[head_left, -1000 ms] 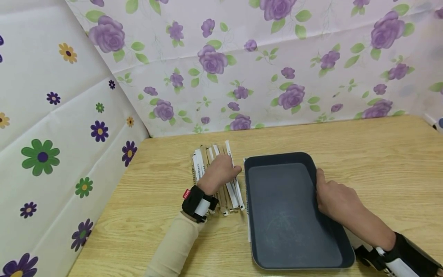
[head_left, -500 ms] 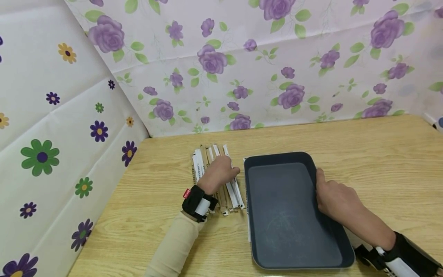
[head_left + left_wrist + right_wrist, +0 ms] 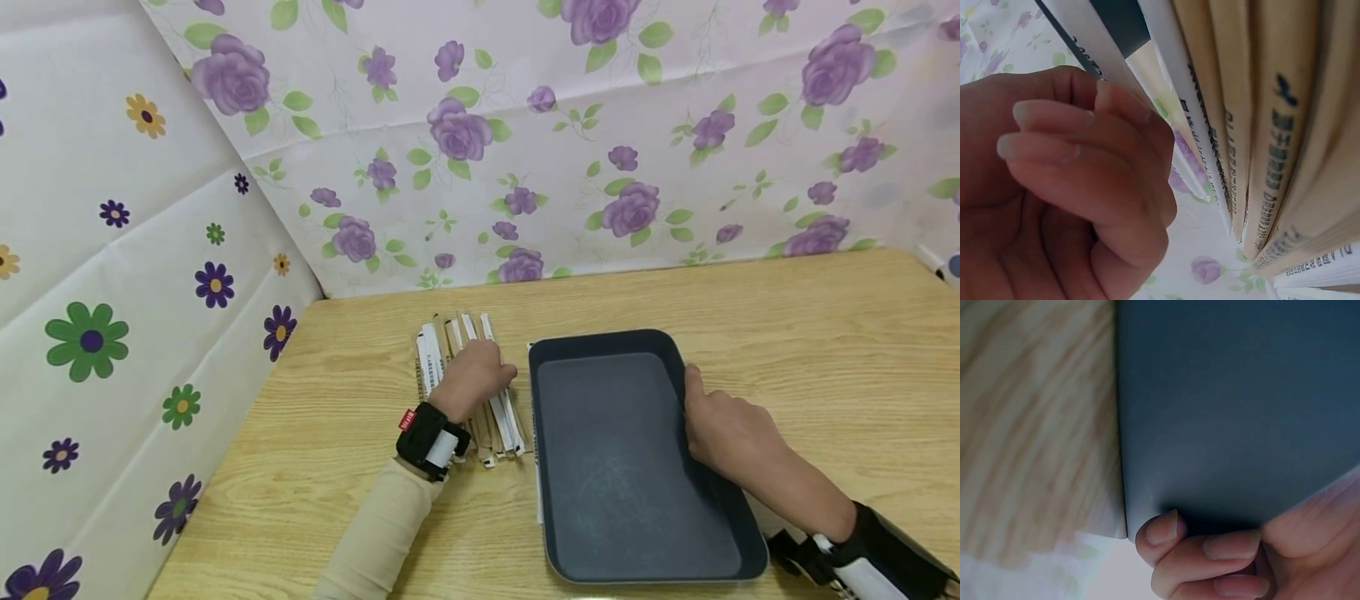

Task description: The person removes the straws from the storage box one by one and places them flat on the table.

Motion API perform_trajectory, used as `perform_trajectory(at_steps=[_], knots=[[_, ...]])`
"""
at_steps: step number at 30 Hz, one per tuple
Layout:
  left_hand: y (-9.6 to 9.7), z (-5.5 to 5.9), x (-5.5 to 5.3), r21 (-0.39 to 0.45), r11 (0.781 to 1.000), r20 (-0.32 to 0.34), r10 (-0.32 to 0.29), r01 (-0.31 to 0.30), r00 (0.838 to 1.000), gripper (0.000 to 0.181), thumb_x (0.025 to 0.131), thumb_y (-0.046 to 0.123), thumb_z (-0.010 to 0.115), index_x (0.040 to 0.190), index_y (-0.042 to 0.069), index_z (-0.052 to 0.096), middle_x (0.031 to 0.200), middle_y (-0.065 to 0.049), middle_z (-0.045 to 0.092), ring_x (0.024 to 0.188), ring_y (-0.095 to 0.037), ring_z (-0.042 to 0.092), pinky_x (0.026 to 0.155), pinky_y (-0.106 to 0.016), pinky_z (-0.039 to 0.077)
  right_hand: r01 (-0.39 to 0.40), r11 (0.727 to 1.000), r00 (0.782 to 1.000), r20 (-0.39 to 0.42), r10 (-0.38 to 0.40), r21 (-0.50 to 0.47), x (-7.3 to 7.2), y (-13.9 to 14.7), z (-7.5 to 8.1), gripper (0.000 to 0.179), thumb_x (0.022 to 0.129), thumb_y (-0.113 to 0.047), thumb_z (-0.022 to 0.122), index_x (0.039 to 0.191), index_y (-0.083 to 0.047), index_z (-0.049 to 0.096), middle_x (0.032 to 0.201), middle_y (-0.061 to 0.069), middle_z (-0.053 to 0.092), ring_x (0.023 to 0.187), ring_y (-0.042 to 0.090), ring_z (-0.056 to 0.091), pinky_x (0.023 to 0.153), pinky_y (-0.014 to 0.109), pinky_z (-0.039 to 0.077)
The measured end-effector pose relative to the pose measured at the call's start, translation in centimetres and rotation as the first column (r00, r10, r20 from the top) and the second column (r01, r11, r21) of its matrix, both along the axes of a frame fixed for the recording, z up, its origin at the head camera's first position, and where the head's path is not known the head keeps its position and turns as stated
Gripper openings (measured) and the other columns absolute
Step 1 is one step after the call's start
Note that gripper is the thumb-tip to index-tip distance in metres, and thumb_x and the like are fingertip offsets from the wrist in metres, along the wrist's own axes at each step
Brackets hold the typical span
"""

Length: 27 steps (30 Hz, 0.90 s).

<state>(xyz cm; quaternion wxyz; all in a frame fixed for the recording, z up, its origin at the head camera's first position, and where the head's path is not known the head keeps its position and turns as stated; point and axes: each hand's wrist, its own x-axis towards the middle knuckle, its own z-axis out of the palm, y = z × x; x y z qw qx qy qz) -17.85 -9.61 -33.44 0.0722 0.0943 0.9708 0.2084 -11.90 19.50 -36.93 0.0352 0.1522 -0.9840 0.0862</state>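
My left hand (image 3: 472, 379) is over a row of slim paper-wrapped sticks (image 3: 431, 358), some white and some brown, with printing on them. Its bent fingers (image 3: 1129, 181) pinch a white wrapped stick (image 3: 1085, 34) at the right of the row; the thumb's contact is mostly hidden. In the head view that stick's far end (image 3: 487, 325) shows beyond the hand. A dark grey rectangular tray (image 3: 615, 467) lies to the right. My right hand (image 3: 735, 433) grips its right side, with curled fingers (image 3: 1210, 559) against the outer wall in the right wrist view.
Pale edges of something (image 3: 539, 492) peek out along the tray's left side. Flower-patterned sheets (image 3: 570, 150) stand behind and to the left of the wooden table (image 3: 315, 450). Each wrist wears a black strap (image 3: 431, 442) with a camera.
The left hand has shifted slightly left, and the white wrapped stick has moved left with it, closer to the row. Right hand and tray have stayed in place.
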Motion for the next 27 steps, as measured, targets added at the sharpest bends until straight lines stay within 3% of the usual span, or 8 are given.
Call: perform_trajectory(at_steps=[16, 27], knots=[[-0.07, -0.41, 0.25, -0.058, 0.998, -0.028, 0.002, -0.003, 1.000, 0.047, 0.088, 0.008, 0.051, 0.048, 0.017, 0.026, 0.046, 0.003, 0.018, 0.039, -0.011, 0.019, 0.041, -0.025, 0.018, 0.005, 1.000, 1.000, 0.030, -0.005, 0.000, 0.05, -0.04, 0.06, 0.062, 0.080, 0.002, 0.054, 0.131, 0.020, 0.025, 0.043, 0.003, 0.042, 0.033, 0.015, 0.037, 0.033, 0.026, 0.027], [0.00, -0.49, 0.10, -0.119, 0.993, -0.026, -0.004, 0.001, 1.000, 0.045, 0.084, 0.006, 0.053, 0.049, 0.016, 0.026, 0.047, 0.003, 0.020, 0.039, -0.011, 0.021, 0.040, -0.024, 0.018, -0.006, 1.000, 1.000, -0.006, 0.006, 0.002, 0.08, 0.04, -0.05, 0.061, 0.079, 0.002, 0.055, 0.130, 0.021, 0.027, 0.042, 0.002, 0.041, 0.032, 0.015, 0.036, 0.032, 0.026, 0.026]])
